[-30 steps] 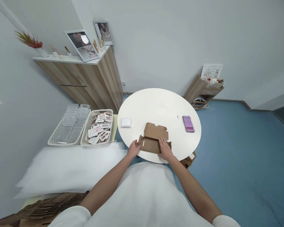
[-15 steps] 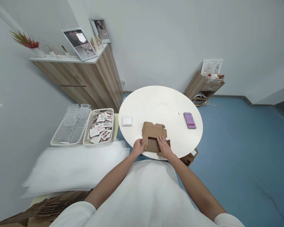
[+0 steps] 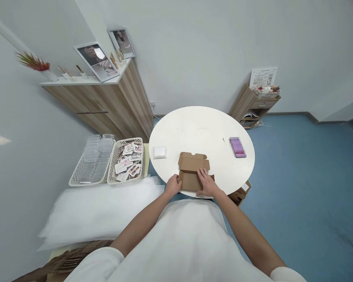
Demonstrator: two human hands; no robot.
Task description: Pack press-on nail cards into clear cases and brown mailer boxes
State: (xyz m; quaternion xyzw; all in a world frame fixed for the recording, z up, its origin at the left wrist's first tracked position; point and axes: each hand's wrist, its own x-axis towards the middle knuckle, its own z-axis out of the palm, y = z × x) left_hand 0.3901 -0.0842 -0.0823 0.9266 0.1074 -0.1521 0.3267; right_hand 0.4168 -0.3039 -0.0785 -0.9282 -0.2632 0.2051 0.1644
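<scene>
A brown cardboard box (image 3: 190,181), partly folded, lies near the front edge of the round white table (image 3: 194,125). Its lid is flipped back toward the far side, with small flaps sticking out. My left hand (image 3: 173,185) is closed on the left wall of the box, fingers bent around its edge. Over the right part of the box lies my right hand (image 3: 207,184), its fingers stretched out and resting on the cardboard near the right flap. What the right fingertips press on is partly hidden.
A small white packet (image 3: 159,152) and a blurred purple item (image 3: 237,147) lie on the table. To the left stand a basket of printed cards (image 3: 128,164) and a basket of clear plastic cases (image 3: 95,160), behind white translucent sheets (image 3: 102,209). An open brown carton (image 3: 240,192) sits below right.
The box's left side piece, earlier lying inward across the box, now stands up as a wall at my left hand. My right hand stays on the right side, and the view has shifted slightly.
</scene>
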